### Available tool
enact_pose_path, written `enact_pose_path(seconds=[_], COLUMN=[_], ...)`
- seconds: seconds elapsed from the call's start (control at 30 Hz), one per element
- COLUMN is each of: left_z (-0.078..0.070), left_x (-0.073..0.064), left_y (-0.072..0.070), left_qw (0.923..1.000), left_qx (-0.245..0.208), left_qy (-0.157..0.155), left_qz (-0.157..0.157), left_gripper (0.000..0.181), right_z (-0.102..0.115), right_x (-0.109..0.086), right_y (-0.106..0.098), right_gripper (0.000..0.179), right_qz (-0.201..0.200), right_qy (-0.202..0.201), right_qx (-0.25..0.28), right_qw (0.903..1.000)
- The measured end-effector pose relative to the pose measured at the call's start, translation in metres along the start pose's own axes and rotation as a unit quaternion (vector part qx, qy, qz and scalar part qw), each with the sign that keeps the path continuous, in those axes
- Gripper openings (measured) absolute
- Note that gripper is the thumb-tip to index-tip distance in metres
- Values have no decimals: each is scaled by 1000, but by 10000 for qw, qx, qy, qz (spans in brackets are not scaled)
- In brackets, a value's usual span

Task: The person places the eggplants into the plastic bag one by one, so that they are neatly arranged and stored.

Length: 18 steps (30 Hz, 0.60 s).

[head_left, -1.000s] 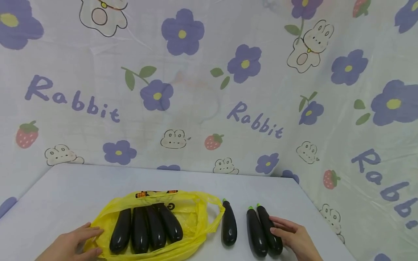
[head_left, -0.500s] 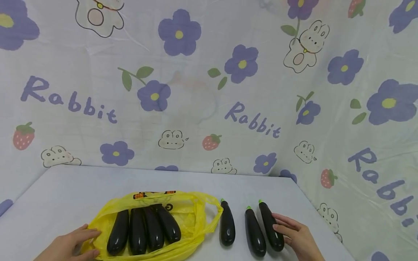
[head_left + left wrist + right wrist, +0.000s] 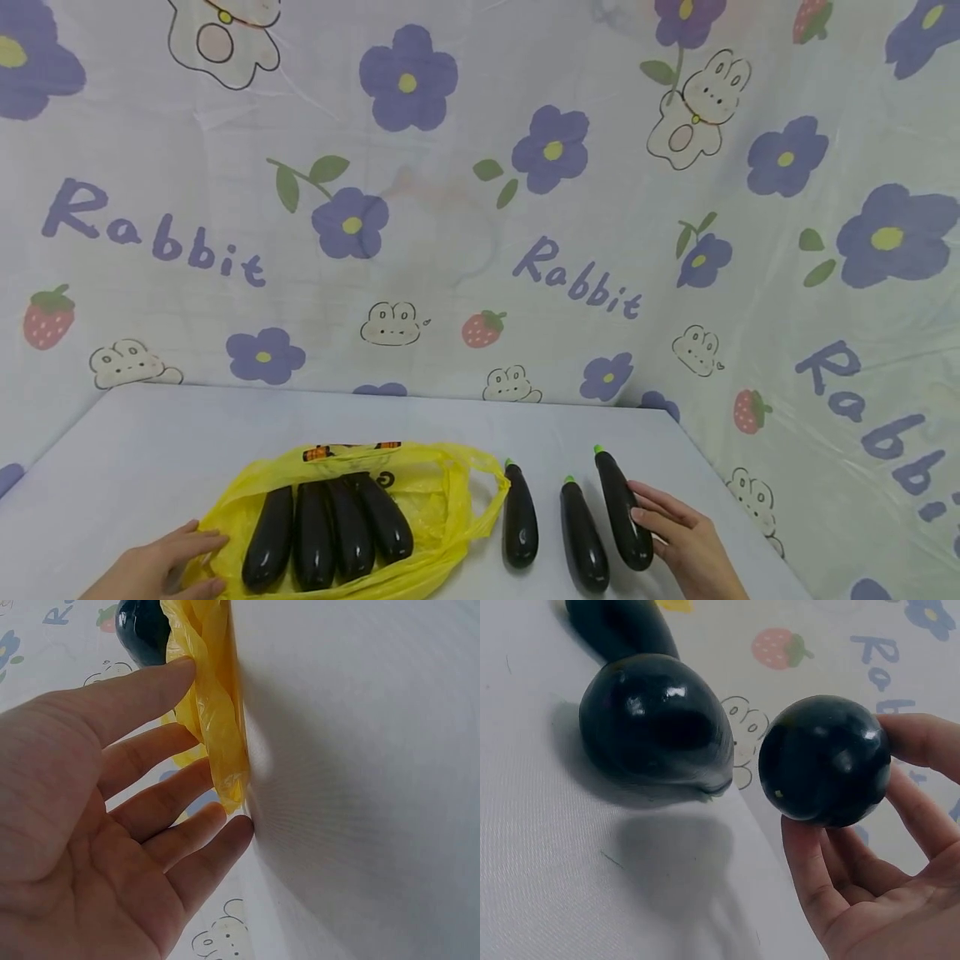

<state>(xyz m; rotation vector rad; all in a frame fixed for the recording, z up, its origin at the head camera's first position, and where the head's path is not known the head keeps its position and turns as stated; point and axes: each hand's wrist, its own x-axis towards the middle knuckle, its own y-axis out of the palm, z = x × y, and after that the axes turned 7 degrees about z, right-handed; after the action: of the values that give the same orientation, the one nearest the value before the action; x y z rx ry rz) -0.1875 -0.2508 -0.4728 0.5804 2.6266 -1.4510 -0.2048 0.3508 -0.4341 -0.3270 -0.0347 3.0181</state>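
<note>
My right hand (image 3: 686, 533) holds a dark, glossy eggplant (image 3: 622, 508) with a green tip, thumb on one side and fingers on the other. In the right wrist view this eggplant (image 3: 821, 761) is clear of the white surface, its rounded end facing the camera. My left hand (image 3: 161, 562) lies at the left end of a yellow plastic bag (image 3: 433, 504). The left wrist view has its thumb and fingertips touching the crumpled bag edge (image 3: 217, 712), fingers fairly straight and spread. Several eggplants (image 3: 313, 533) lie side by side in the bag's open mouth.
Two more eggplants lie on the white table (image 3: 187, 425): one (image 3: 521, 517) beside the bag's handle loop, the other (image 3: 585, 537) just left of the held one. A patterned cloth (image 3: 450, 250) hangs behind the table and along its right side.
My right hand has taken the rightmost eggplant away from its neighbour, slightly rightward and up, widening the gap between them. The left hand has stayed at the bag.
</note>
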Motion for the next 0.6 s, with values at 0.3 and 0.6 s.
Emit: enact_pose_path(seconds=[0.3, 0.6], left_z=[3, 6], left_x=[2, 4], left_y=[1, 3], left_qw=[10000, 10000], left_qx=[27, 67], left_qy=[-69, -40], left_qz=[27, 1], left_gripper=[63, 63], right_z=[2, 2], right_x=[-3, -4], right_y=[7, 14], right_gripper=[52, 63], right_qz=[166, 159], right_qy=[-356, -228], right_qx=[534, 322], right_qw=[9978, 9991])
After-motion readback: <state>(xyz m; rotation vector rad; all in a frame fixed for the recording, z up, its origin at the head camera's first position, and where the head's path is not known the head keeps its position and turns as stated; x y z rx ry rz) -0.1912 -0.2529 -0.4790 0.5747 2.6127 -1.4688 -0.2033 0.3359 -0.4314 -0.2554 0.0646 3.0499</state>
